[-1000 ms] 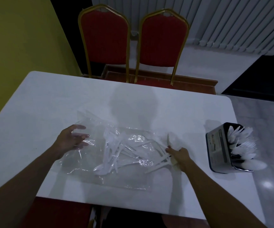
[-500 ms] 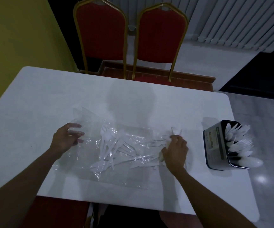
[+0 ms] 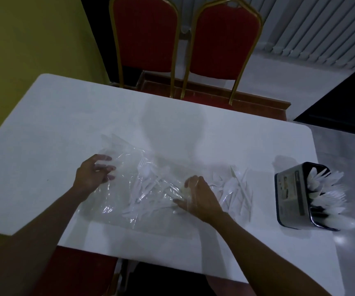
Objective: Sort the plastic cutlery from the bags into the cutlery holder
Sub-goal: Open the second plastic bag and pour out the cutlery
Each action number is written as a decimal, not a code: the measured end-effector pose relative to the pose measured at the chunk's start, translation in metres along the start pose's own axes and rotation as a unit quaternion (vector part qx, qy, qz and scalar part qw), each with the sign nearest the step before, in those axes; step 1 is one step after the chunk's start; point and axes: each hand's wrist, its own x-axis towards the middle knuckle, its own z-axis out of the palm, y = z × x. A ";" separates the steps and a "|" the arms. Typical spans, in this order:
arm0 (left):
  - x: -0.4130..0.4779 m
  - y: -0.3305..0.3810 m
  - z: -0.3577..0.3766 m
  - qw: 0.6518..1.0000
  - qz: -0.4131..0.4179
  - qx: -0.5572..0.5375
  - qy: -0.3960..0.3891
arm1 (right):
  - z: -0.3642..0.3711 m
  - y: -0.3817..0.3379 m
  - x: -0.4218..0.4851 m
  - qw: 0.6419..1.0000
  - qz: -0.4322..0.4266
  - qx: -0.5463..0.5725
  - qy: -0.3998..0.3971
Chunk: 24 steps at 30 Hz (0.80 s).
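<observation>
Two bare forearms reach in over the tabletop's near edge. The right hand (image 3: 199,197) lies back-up on the right end of a clear plastic bag (image 3: 116,201), thumb stretched leftward and fingers bent down among the pieces. It is blurred, and I cannot tell whether it grips anything or only presses. The left hand (image 3: 92,174) is a little farther in, toward the left side, its fingers curled round the bag's crumpled left end and gripping the film. The bag lies flat across the middle of the tabletop, nearer the near edge than the far one, with white plastic cutlery (image 3: 144,186) jumbled inside it between the two hands. Just beside the right hand, on the bare tabletop, is a loose pile of forks and spoons (image 3: 237,189). Near the right edge stands the dark cutlery holder (image 3: 290,197), well apart from the bag, with white handles and spoon bowls (image 3: 328,193) sticking out of its open top. Beyond the far edge, two red chairs with gold frames (image 3: 223,41) stand side by side. A yellow wall (image 3: 27,39) runs along the left.
</observation>
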 end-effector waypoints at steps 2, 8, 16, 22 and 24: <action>0.002 -0.003 0.000 1.000 0.000 -0.007 -0.001 | 0.005 -0.008 0.011 0.997 -0.034 -0.023 -0.071; 0.005 -0.009 -0.002 1.000 -0.001 -0.028 -0.004 | 0.035 -0.038 0.039 0.969 -0.007 -0.220 -0.114; 0.006 -0.008 -0.002 1.000 0.005 -0.021 0.005 | 0.051 -0.038 0.043 0.973 0.028 -0.207 -0.100; 0.009 -0.005 -0.005 1.000 0.021 -0.003 -0.003 | 0.039 -0.015 0.032 0.945 -0.029 -0.320 -0.058; 0.010 -0.002 -0.008 1.000 0.026 0.001 0.000 | 0.029 -0.001 0.018 0.944 -0.033 -0.326 -0.022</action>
